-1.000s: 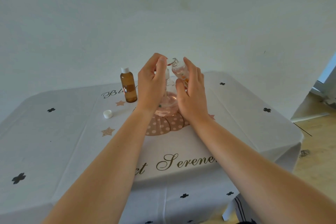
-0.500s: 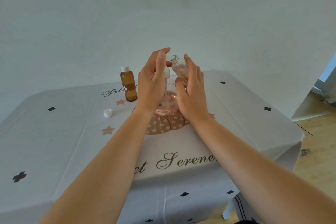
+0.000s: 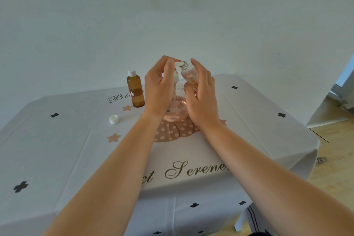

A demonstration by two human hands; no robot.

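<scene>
While aslant in right grip, small bottle just beside pump spout.

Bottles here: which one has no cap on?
The small clear bottle tilted in the right hand: its neck is bare. The amber bottle has a white cap, the pink bottle a pump.

Pump bottle: clear, round, pink liquid at bottom, white pump head, upright approx mid table, left hand on the head. Small bottle: clear, uncapped, tilted, mouth right at pump spout, held off table in right hand.
</scene>
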